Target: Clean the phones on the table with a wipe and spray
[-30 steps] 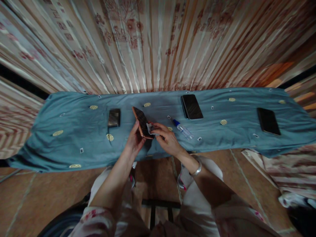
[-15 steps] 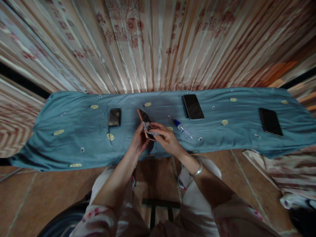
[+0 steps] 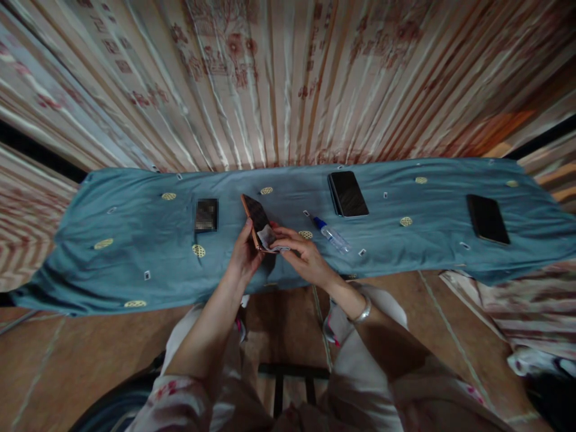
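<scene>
**Both hands on a phone, cloth pressed to its screen**

The left hand grips a copper-edged phone, tilted above the blue table cloth. The right hand pinches a small pale wipe against the phone's lower end, so the hands meet at the phone. Just right of the right hand lies a small blue-capped bottle; beyond it a dark phone, another well apart to the right.
</scene>
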The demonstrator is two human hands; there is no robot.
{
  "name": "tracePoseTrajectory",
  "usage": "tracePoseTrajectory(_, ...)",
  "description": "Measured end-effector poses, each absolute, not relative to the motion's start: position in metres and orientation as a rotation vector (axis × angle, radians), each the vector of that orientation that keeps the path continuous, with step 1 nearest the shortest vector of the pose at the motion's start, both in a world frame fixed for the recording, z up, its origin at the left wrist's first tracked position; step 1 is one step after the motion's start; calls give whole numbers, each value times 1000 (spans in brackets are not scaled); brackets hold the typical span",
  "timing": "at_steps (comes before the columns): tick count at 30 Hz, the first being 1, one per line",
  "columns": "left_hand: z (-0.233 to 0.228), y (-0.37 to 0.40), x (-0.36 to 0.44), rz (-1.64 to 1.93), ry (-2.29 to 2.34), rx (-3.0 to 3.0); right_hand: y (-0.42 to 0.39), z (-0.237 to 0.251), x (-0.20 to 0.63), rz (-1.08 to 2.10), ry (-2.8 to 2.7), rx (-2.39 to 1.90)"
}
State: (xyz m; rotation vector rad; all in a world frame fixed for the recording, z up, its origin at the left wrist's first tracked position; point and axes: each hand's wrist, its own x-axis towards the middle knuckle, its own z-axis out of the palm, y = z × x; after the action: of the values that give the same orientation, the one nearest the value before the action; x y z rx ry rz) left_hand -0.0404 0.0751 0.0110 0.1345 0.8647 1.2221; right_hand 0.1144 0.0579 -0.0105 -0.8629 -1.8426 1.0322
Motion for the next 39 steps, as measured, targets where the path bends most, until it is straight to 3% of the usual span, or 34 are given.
tracePoseTrajectory(9,4,75,-39,1255,851,183,48,-26,102,871,-1944,-984)
tracePoseTrajectory(26,-4,65,-30,1258,888,376,54,-10,107,1190,-1782,-903)
tracePoseTrajectory(39,-8,43,-3,1106,896,473,80,-2,121,971,-1766,-1000)
